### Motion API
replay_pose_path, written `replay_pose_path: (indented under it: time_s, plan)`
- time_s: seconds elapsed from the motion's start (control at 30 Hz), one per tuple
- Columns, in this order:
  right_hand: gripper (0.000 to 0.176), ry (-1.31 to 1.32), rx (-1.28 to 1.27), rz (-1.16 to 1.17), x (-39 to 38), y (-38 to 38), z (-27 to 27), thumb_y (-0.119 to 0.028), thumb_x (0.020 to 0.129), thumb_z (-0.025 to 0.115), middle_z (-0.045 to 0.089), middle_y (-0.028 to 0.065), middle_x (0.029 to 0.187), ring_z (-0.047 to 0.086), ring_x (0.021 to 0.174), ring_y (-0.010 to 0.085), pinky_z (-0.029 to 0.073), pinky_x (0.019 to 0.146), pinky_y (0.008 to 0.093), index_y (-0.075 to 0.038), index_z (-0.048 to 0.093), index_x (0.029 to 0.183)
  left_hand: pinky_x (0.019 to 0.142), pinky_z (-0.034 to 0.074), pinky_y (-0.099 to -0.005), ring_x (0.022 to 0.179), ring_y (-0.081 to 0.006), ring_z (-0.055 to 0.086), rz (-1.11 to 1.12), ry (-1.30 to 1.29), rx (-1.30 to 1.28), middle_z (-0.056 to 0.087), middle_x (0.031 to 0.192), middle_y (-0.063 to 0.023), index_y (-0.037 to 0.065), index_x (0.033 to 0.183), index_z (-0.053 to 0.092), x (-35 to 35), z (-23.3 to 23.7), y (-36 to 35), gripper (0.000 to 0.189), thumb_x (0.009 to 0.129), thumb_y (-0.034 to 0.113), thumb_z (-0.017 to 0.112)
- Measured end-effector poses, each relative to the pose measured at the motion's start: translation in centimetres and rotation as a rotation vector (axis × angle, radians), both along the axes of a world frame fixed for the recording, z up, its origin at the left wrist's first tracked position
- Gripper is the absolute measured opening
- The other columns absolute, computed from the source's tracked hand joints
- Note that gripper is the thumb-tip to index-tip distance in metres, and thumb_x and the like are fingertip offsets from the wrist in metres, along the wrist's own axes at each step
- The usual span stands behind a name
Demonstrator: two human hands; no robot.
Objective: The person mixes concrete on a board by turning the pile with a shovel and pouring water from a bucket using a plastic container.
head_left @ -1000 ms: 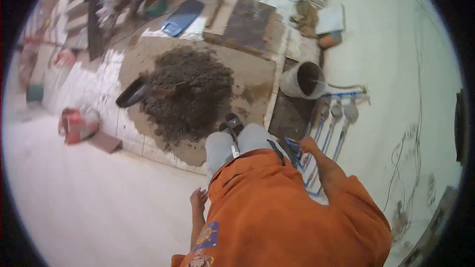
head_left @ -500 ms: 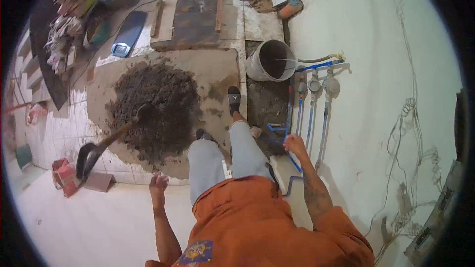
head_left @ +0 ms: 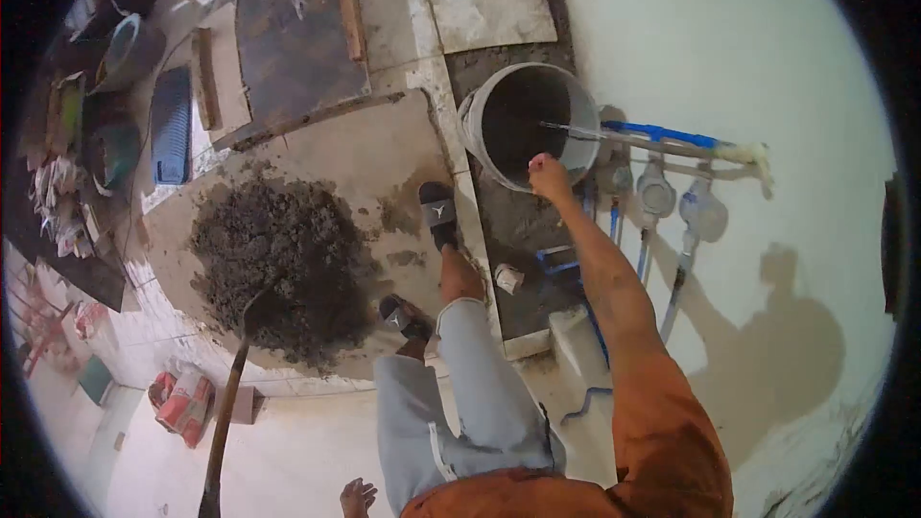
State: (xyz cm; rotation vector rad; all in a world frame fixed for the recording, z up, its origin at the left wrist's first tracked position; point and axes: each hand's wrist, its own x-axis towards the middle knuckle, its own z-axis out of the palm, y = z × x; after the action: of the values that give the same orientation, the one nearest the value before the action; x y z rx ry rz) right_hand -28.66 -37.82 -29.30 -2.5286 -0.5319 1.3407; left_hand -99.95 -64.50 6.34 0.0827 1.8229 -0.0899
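My right hand [head_left: 549,177] is at the near rim of a white bucket [head_left: 472,134], its fingers curled closed. Whether they grip the rim or only hover over it cannot be told. Dark contents show inside the bucket, and a thin rod or hose end reaches over its right side. Low in the view, my left hand [head_left: 358,497] hangs with its fingers loosely apart, holding nothing. A shovel [head_left: 228,412] leans with its blade in a heap of dark wet mortar [head_left: 288,269], its handle pointing down toward the left of my left hand.
Blue pipes [head_left: 662,134] and round meters [head_left: 655,194] line the wall at right. A dark board [head_left: 297,29] lies beyond the mortar. Red-and-white bags [head_left: 182,405] stand at lower left. A small cup-like piece [head_left: 508,277] sits below the bucket.
My right hand has moved forward from beside the pipes to the bucket's rim. My left hand is now lower in view. The camera has turned and come closer to the bucket.
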Motion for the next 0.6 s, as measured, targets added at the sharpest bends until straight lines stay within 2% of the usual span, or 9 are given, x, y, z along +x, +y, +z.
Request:
replay_pose_path:
  time_s: [0.03, 0.13, 0.17, 0.2, 0.3, 0.43, 0.6]
  plan:
    - [0.026, 0.120, -0.095, -0.077, 0.6, 1.5, -2.3, -0.021, 0.081, 0.053, 0.061, 0.0242, 0.092, 0.060, 0.085, 0.0370, 0.046, 0.077, 0.0431, 0.000, 0.056, 0.095, 0.077, 0.049, -0.0367, 0.092, -0.0274, 0.060, 0.005, 0.023, -0.023, 0.059, 0.106, -0.0145, 0.007, 0.123, 0.045, 0.5, -0.1, 0.5, 0.056, 0.081, 0.040, 0.061]
    - [0.040, -0.308, -0.077, 0.256, 3.2, -2.5, -19.2, -0.030, 0.081, 0.056, 0.062, 0.0225, 0.089, 0.062, 0.084, 0.0348, 0.049, 0.077, 0.0389, 0.000, 0.056, 0.106, 0.071, 0.050, -0.0344, 0.088, -0.0253, 0.061, -0.028, 0.065, -0.042, 0.060, 0.103, -0.0140, 0.004, 0.120, 0.047, 4.6, 1.1, 3.9, 0.048, 0.085, 0.035, 0.058]
    - [0.042, -0.159, -0.277, 0.279, 2.6, 0.5, -15.0, -0.031, 0.080, 0.054, 0.060, 0.0238, 0.100, 0.057, 0.097, 0.0371, 0.045, 0.084, 0.0408, 0.001, 0.057, 0.108, 0.072, 0.050, -0.0344, 0.089, -0.0256, 0.061, -0.029, 0.073, -0.085, 0.060, 0.103, -0.0145, 0.004, 0.120, 0.046, 4.7, 1.3, 4.1, 0.048, 0.085, 0.035, 0.057]
    - [0.042, -0.129, -0.331, 0.300, 2.5, 1.8, -15.7, -0.030, 0.080, 0.054, 0.060, 0.0235, 0.100, 0.057, 0.096, 0.0367, 0.045, 0.084, 0.0407, 0.001, 0.057, 0.107, 0.073, 0.050, -0.0344, 0.090, -0.0260, 0.061, -0.031, 0.079, -0.127, 0.060, 0.104, -0.0150, 0.004, 0.121, 0.046, 4.6, 1.3, 4.3, 0.049, 0.085, 0.036, 0.057]
    - [0.040, -0.126, -0.364, 0.341, 3.0, 1.5, -21.5, -0.029, 0.081, 0.054, 0.060, 0.0227, 0.098, 0.057, 0.095, 0.0358, 0.046, 0.082, 0.0404, 0.001, 0.057, 0.106, 0.073, 0.050, -0.0352, 0.090, -0.0270, 0.061, -0.075, 0.100, -0.185, 0.059, 0.105, -0.0162, 0.004, 0.122, 0.045, 5.3, 1.3, 5.6, 0.049, 0.086, 0.036, 0.055]
    - [0.037, -0.123, -0.398, 0.391, 3.7, 1.1, -27.5, -0.028, 0.081, 0.053, 0.060, 0.0215, 0.097, 0.057, 0.092, 0.0345, 0.046, 0.079, 0.0399, 0.001, 0.056, 0.104, 0.072, 0.051, -0.0360, 0.089, -0.0275, 0.061, -0.010, 0.218, -0.281, 0.059, 0.103, -0.0168, 0.004, 0.122, 0.046, 7.0, -0.5, 8.0, 0.045, 0.089, 0.034, 0.051]
    - [0.033, -0.105, -0.424, 0.440, 3.6, 0.8, -32.8, -0.026, 0.082, 0.052, 0.060, 0.0200, 0.094, 0.057, 0.089, 0.0329, 0.047, 0.076, 0.0394, 0.001, 0.055, 0.101, 0.072, 0.051, -0.0357, 0.089, -0.0268, 0.061, 0.012, 0.224, -0.279, 0.060, 0.102, -0.0163, 0.005, 0.121, 0.047, 9.2, -2.3, 10.3, 0.040, 0.090, 0.031, 0.049]
